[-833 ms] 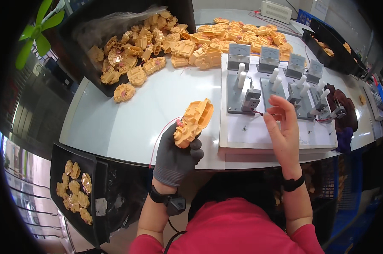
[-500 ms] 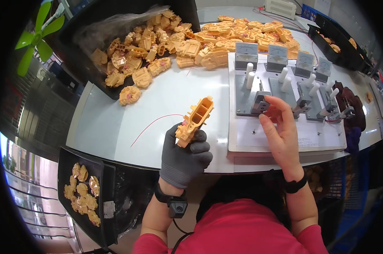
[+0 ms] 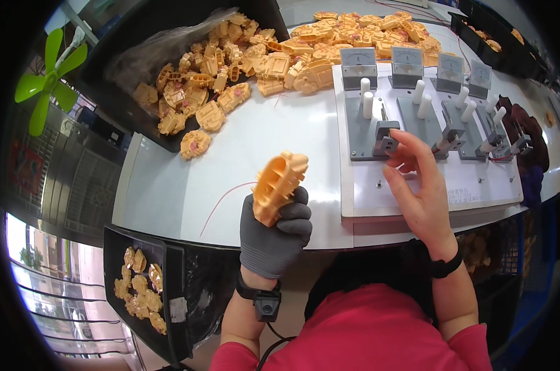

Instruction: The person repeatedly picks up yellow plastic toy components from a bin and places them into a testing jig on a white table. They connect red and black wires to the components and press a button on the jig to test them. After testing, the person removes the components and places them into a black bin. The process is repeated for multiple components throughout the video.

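My left hand (image 3: 273, 226), in a dark grey knitted glove, is closed around a yellow-orange plastic connector housing (image 3: 280, 182) above the table. The housing is tilted, with its divided oval opening in view. A thin red wire (image 3: 221, 205) runs from beside the glove across the tabletop. My bare right hand (image 3: 422, 185) is at the leftmost grey test fixture (image 3: 363, 133). Its index fingertip is at the edge of the fixture's dark grey block (image 3: 386, 138), the thumb apart below it. Nothing shows between these fingers; the other fingers are partly hidden.
A large pile of similar housings (image 3: 354, 40) covers the table's back, spilling from a black bin (image 3: 125, 37). Several fixtures with white handles and gauges (image 3: 406, 59) share a white board (image 3: 379, 207). A lower left black tray (image 3: 175, 266) holds more housings. A green fan (image 3: 50, 81) stands left.
The housing in my left hand has turned, bringing its divided opening more toward me. My right hand stays at the same block. The whole view has shifted slightly.
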